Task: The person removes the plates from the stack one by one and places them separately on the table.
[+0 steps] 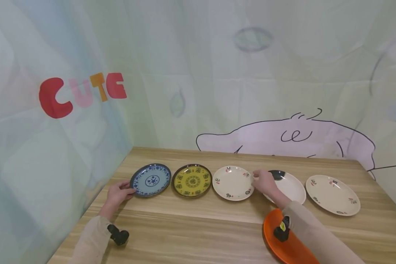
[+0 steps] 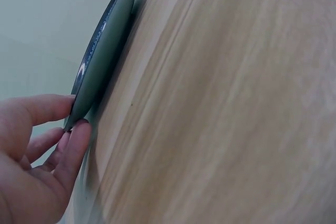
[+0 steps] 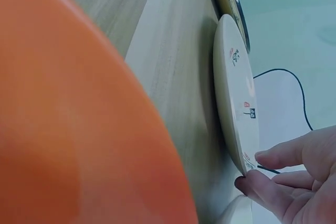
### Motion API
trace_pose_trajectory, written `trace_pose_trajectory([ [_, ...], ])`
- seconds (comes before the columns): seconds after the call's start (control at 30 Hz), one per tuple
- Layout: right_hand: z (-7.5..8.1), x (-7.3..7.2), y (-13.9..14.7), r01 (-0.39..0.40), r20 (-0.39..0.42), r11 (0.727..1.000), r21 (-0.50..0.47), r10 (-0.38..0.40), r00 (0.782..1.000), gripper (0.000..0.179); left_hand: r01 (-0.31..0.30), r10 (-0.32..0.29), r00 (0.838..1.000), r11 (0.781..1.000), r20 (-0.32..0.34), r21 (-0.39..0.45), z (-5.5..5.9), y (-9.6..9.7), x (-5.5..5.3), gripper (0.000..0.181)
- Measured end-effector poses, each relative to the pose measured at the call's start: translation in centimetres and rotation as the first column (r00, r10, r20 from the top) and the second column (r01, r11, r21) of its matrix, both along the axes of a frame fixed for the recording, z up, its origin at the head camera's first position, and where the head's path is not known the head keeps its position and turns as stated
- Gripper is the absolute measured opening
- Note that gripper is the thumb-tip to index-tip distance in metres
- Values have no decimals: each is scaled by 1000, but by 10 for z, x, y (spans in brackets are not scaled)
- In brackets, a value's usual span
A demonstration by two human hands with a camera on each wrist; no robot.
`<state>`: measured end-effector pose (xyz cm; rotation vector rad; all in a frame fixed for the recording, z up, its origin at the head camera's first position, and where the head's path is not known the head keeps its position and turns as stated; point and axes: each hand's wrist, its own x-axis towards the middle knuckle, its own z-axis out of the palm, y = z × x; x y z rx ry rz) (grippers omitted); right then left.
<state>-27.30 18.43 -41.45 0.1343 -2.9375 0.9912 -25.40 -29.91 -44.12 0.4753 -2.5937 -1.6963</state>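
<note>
My left hand pinches the near left rim of a blue patterned plate, the leftmost in a row. In the left wrist view the thumb lies on top of that plate's rim and the fingers curl beneath it. My right hand pinches the right rim of a round white plate with small printed marks. Seen from the right wrist, thumb and forefinger meet at this white plate's edge. Between these two lies a yellow plate with a dark rim and dark pattern.
Right of my right hand stands a white plate with a black patch, partly hidden by the hand. Farther right is a cream oval plate. An orange plate lies under my right forearm. Printed cloth hangs behind the wooden table.
</note>
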Motion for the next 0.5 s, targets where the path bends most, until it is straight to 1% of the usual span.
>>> trace_pose_trajectory([
  [0.07,3,1,2,1,-7,1000,-16,-1,1000,45,-6,6,1000,1000,1,-7,0,0,0,55],
  [0.13,5,1,4,0,2,999,-33,0,1000,45,-12,12,1000,1000,5,-15,0,1,0,54],
  [0.33,12,0,15,-29,29,998,-56,31,999,48,-35,36,999,999,17,-23,7,1,-1,55],
  [0.43,14,-2,23,-62,19,996,-59,63,998,50,-29,29,1000,999,-5,-45,12,0,-1,53],
  [0.5,15,-2,29,-81,10,995,-55,82,997,51,-21,18,999,997,-31,-78,18,0,-1,52],
])
